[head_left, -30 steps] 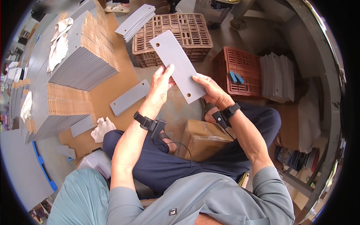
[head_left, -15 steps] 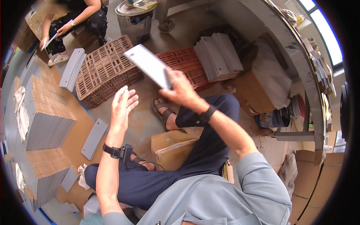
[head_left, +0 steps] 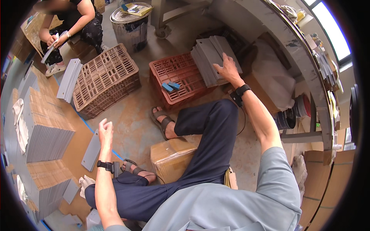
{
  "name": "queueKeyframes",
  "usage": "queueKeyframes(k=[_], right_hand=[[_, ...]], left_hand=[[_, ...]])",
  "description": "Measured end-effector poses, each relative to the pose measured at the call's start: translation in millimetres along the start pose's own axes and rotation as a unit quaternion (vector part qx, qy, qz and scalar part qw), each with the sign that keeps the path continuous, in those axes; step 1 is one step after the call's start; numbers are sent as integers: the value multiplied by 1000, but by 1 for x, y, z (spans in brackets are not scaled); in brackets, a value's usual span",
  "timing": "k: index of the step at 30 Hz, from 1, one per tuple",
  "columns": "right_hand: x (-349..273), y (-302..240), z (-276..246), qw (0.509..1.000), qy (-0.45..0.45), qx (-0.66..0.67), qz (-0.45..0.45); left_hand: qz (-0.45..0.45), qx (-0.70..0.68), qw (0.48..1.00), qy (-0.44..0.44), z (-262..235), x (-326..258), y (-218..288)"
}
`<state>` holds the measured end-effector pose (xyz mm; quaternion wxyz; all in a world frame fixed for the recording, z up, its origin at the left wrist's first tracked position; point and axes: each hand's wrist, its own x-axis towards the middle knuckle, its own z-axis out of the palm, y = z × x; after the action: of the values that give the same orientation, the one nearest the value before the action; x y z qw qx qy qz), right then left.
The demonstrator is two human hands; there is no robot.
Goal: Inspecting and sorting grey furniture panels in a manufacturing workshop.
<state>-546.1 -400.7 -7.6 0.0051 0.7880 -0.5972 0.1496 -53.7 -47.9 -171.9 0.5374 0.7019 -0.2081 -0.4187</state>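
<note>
While the right hand [head_left: 227, 69] lies flat with its fingers spread on top of a stack of grey plates [head_left: 214, 57], pressing on the uppermost one, the left hand [head_left: 105, 129] hangs in the air over the floor, loosely curled and holding nothing. The stack sits on the far edge of a red crate [head_left: 179, 79], and two small blue blocks [head_left: 170, 86] lie on the crate's grid near its front. Both wrists carry a black band. Just below and to the left of the left hand a single grey plate [head_left: 91, 150] lies flat on a sheet of brown cardboard [head_left: 77, 144]. A cardboard box [head_left: 171, 158] stands on the floor between the person's legs, which end in sandals. Farther left, tall piles of grey plates [head_left: 46, 134] stand side by side. A tan crate [head_left: 106, 79] lies upside down beyond the left hand, with more grey plates leaning at its left side. At the top left another person [head_left: 71, 23] sits holding a plate in both hands, near a metal bucket [head_left: 131, 23].
</note>
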Motion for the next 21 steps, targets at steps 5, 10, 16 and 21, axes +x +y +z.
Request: queueKeyframes(k=[5,10,16,21], right_hand=[[-6,-59,-8,989,-59,112,-82],[-30,-137,-51,904,-250,193,-287],[-71,-218,-19,833,-330,181,-406],[-99,-265,16,777,-438,225,-393]], left_hand=[[-13,608,786,112,-101,-15,-72],[-9,596,800,70,-138,-24,-118],[-96,620,771,110,-141,-30,-82],[-85,633,769,22,-144,-33,-52]])
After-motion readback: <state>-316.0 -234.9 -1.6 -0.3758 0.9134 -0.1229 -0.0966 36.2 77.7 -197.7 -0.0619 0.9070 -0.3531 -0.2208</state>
